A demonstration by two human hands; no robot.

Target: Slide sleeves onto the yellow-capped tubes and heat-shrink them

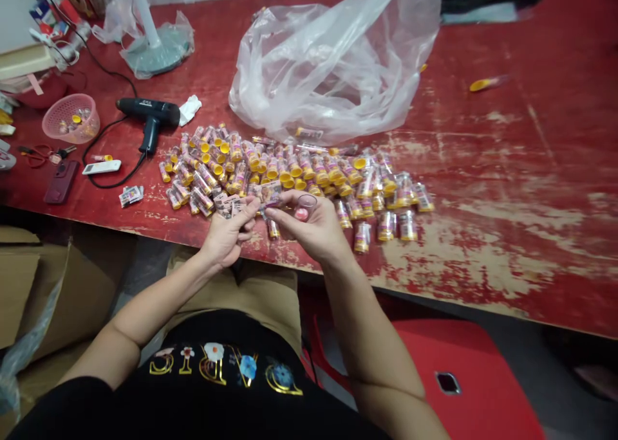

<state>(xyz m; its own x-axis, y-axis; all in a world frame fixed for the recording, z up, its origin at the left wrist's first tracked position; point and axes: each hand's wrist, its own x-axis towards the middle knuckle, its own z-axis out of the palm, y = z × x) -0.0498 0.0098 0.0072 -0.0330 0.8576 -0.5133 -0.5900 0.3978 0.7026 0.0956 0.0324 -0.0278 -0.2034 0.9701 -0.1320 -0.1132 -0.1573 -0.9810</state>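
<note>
My left hand (224, 237) is closed in a pinch at the table's front edge, thumb and forefinger on a small printed label. Several more printed labels (229, 204) show just beyond its fingers; whether they are held or lie on the table I cannot tell. Close beside it, my right hand (316, 231) is curled around a clear plastic tube (307, 201) with a round rim and something pink inside. The fingertips of both hands nearly meet. Behind them spreads a heap of small clear tubes (294, 163) with yellow ends and purple printed labels.
A clear plastic bag (333, 67) lies behind the heap. To the left are a heat gun (149, 113) with its cord, a pink basket (71, 119), a phone (62, 181), a white remote (102, 166) and scissors (37, 155). A red stool (468, 369) stands below the table (531, 137).
</note>
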